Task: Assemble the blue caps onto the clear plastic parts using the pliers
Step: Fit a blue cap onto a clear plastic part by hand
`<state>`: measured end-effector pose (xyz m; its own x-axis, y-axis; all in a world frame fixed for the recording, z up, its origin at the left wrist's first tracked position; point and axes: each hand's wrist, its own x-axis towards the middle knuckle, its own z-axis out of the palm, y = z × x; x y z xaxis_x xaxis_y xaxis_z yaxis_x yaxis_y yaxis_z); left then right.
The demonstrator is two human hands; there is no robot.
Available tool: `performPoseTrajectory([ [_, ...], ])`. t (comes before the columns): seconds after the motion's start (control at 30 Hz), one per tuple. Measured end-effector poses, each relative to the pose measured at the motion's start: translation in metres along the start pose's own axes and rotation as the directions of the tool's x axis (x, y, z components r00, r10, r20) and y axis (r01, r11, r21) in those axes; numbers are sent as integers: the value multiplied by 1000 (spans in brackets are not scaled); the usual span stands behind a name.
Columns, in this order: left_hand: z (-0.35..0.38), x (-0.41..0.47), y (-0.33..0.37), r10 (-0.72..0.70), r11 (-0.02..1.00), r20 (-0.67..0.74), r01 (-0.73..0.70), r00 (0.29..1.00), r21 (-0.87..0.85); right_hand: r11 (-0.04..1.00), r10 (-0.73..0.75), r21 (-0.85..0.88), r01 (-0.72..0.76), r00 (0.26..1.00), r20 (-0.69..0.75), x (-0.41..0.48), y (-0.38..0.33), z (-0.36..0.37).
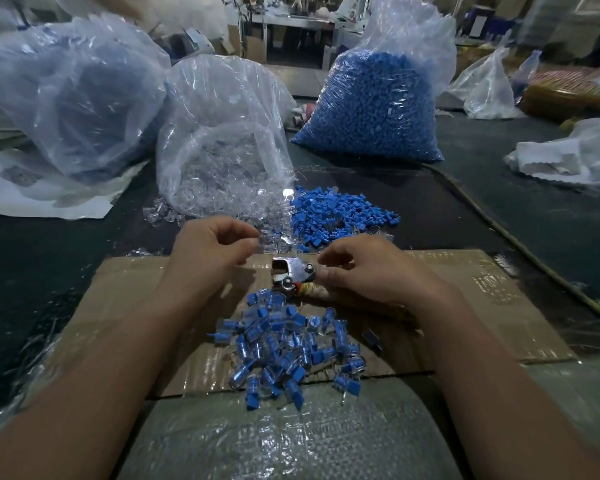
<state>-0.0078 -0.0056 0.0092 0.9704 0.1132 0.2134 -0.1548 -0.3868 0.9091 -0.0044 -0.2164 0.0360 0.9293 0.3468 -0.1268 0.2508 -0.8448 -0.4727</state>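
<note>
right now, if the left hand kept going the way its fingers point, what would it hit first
Most likely the loose clear plastic parts just past the left hand; the blue caps lie beyond. Depth is hard to judge.

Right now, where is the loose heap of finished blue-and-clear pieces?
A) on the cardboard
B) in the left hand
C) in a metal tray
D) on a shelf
A: the finished pieces lie heaped on the cardboard, between the pliers and the person.
</note>
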Motion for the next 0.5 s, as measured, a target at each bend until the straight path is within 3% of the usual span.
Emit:
performPoseTrajectory([
  [0.13, 3, 15, -5, -5, 989, -44, 12, 999, 150, 1000, 7, -5, -7, 999, -33, 2, 1, 1],
  [0.3, 15, 28, -1, 44, 918, 15, -46, 999, 394, 1000, 16, -2, -16, 998, -56, 5, 2, 3],
  [0.5, 25, 36, -4, -18, 810, 102, -45, 995, 585, 1000, -1, -11, 0, 996, -92, 6, 3, 4],
])
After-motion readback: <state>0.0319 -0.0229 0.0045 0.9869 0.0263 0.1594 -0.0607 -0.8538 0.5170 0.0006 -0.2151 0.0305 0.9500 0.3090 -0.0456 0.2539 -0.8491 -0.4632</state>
